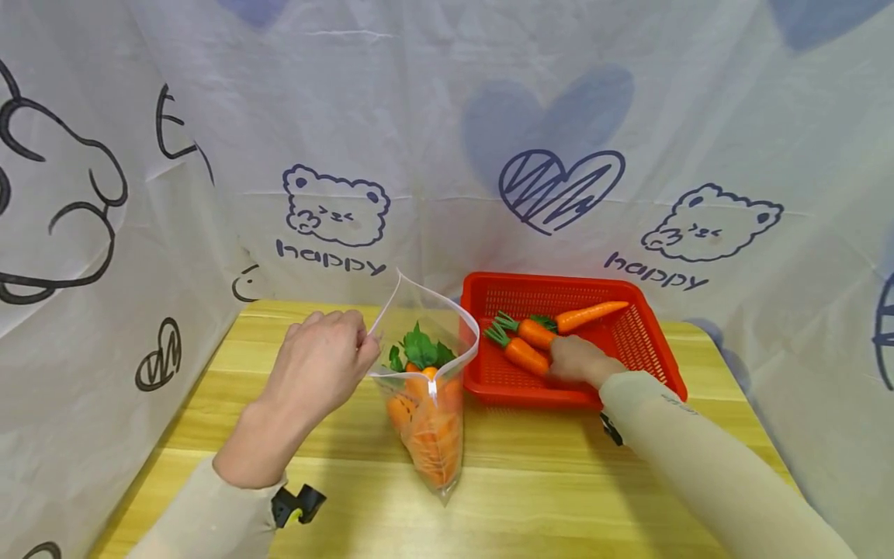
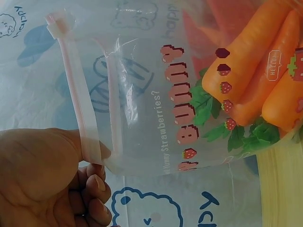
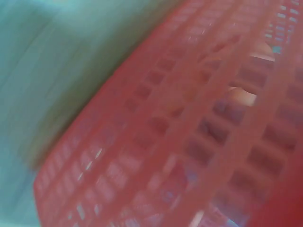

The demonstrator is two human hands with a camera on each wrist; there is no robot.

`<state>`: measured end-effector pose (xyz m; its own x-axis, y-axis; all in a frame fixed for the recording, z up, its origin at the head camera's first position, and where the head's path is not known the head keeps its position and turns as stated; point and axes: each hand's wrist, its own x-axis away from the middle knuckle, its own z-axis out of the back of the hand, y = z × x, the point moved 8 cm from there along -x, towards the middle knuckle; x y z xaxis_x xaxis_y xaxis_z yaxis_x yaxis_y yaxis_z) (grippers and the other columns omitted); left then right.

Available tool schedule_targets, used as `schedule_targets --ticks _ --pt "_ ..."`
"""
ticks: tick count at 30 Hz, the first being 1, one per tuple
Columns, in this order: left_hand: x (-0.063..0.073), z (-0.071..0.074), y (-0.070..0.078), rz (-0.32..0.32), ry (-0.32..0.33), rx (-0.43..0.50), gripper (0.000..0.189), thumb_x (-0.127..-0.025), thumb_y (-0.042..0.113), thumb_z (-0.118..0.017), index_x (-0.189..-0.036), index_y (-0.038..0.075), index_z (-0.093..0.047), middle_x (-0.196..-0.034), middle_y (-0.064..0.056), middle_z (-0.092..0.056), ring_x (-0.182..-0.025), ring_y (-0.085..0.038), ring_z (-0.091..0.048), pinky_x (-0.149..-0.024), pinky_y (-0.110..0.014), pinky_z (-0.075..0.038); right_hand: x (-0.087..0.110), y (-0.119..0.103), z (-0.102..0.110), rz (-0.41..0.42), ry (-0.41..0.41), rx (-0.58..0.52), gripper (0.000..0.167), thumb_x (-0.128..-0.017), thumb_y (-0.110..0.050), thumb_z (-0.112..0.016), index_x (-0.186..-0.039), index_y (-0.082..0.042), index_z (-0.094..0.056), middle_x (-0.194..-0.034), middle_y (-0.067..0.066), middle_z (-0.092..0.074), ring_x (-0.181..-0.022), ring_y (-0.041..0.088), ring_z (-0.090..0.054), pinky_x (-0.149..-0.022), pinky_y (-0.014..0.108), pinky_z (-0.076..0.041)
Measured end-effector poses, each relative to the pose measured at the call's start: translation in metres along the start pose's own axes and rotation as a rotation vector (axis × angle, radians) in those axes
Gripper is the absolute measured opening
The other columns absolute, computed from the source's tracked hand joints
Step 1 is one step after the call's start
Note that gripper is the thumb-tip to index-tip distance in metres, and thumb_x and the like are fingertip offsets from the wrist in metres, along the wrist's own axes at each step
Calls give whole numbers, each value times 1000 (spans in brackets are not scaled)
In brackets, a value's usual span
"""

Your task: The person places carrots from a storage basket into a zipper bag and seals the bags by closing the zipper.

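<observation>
A clear zip bag (image 1: 436, 435) with printed strawberries and lettering stands on the table, its mouth spread apart. Orange carrots (image 2: 246, 71) with green leaves fill its lower part. My left hand (image 1: 328, 357) pinches the left edge of the bag's mouth between thumb and fingers. Beside the bag sits a red slotted basket (image 1: 482, 396) holding several carrots (image 1: 527, 355). Inside it, my right hand (image 1: 580, 361) is over the lower ends of two carrots; its fingertips are hidden, so their hold cannot be told. The right wrist view is mostly blurred basket wall.
The wooden table (image 1: 531, 489) carries both the bag and the basket. White cloth (image 1: 433, 140) printed with hearts and bears hangs behind and on both sides. Another carrot (image 1: 592, 316) lies toward the basket's back right.
</observation>
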<state>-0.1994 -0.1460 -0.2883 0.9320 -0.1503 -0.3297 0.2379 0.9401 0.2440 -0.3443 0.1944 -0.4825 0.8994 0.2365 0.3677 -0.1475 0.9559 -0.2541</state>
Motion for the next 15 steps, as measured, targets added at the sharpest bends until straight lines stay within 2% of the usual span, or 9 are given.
schedule_targets --ticks 4,8,11,15 --pt "0 1 1 -3 2 4 22 -96 20 -60 -75 13 -58 -66 0 -53 -65 -25 -50 -61 -38 -38 12 16 6 36 -31 94 20 -93 -25 -70 -102 -8 -66 -89 9 -61 -80 27 -58 -79 42 -50" --pt "-1 1 2 -6 2 2 22 -96 19 -60 -75 13 -59 -66 -1 -54 -66 -26 -51 -61 -38 -38 17 32 9 76 -35 188 9 -92 -18 -67 -94 -9 -65 -87 8 -63 -79 25 -59 -80 45 -54" --pt "-1 1 2 -4 -4 3 21 -96 19 -60 -75 13 -59 -67 -1 -54 -66 -26 -51 -61 -38 -38 17 34 9 96 -7 199 11 -92 -19 -69 -92 -10 -64 -85 7 -63 -78 25 -59 -81 47 -55" --pt "-2 -1 3 -2 -12 10 21 -95 19 -60 -76 13 -59 -67 0 -54 -66 -25 -51 -62 -38 -38 15 27 8 157 64 166 24 -90 -27 -79 -92 -11 -62 -80 4 -59 -75 24 -56 -73 43 -50"
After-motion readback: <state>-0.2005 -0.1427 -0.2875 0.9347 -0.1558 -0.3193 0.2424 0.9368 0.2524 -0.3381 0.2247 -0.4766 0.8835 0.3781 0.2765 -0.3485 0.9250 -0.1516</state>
